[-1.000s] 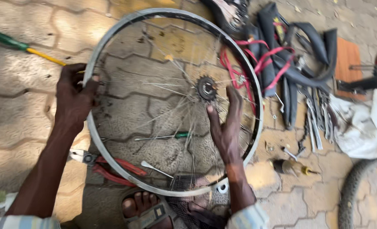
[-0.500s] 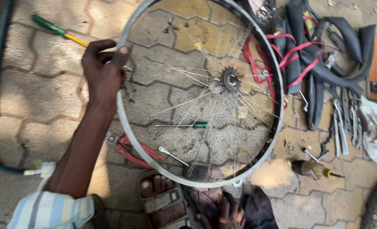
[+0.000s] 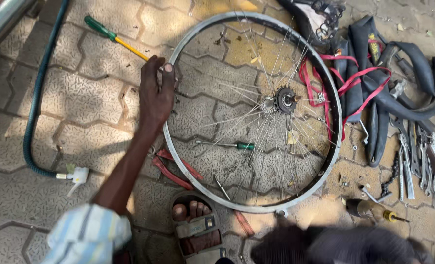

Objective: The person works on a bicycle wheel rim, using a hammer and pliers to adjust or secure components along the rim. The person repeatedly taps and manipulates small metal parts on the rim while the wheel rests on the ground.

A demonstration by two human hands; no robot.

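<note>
While my left hand (image 3: 155,95) wraps its grip shut around the left rim of the silver spoked bicycle wheel (image 3: 203,188) lying on the paved floor, right hand unseen, I judge it light, stiff, best rim-held, its thin spokes bendable.

1. Single head-worn view, looking almost straight down at interlocking paving stones (image 3: 95,117).
2. Taken from standing or crouched height, near enough for a bare bicycle wheel rim (image 3: 178,146) to fill the middle of the picture.
3. Wearer's own sandalled foot (image 3: 198,227) at the bottom edge, striped sleeve (image 3: 88,234) at the bottom left.
4. Far side of the paving at the top edge; inner tubes (image 3: 398,93) and spanners (image 3: 413,156) cut off at the right edge.
5. No second view to share ground with.
</note>
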